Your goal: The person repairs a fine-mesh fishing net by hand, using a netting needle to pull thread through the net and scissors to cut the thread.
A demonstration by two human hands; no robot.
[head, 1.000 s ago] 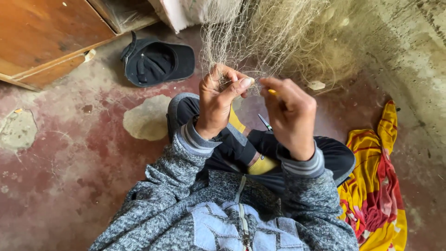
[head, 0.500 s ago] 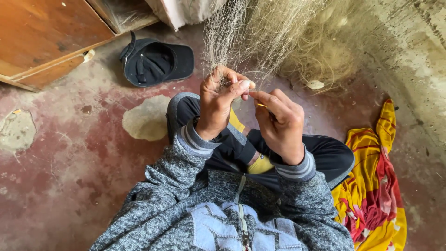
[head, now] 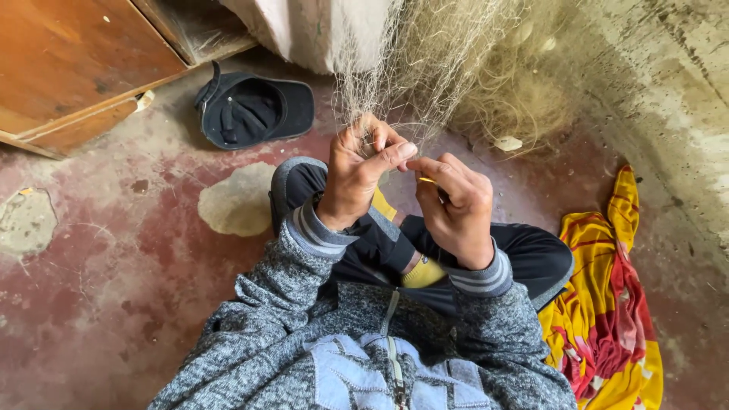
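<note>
Right hand [head: 456,209] is now drawing in against the left hand [head: 361,178], closer than a second ago, fingers closing on a thin yellow tool [head: 426,180]; a stitch in the mesh looks under way; left hand is pinching strands of the pale fishing net [head: 425,68], which is hanging just above both hands; no packages, labels or signs are showing; right of the net, a yellow-and-red cloth [head: 607,304] is lying; left of it, a dark cap [head: 254,110]; beyond, a wooden cabinet [head: 76,68].
</note>
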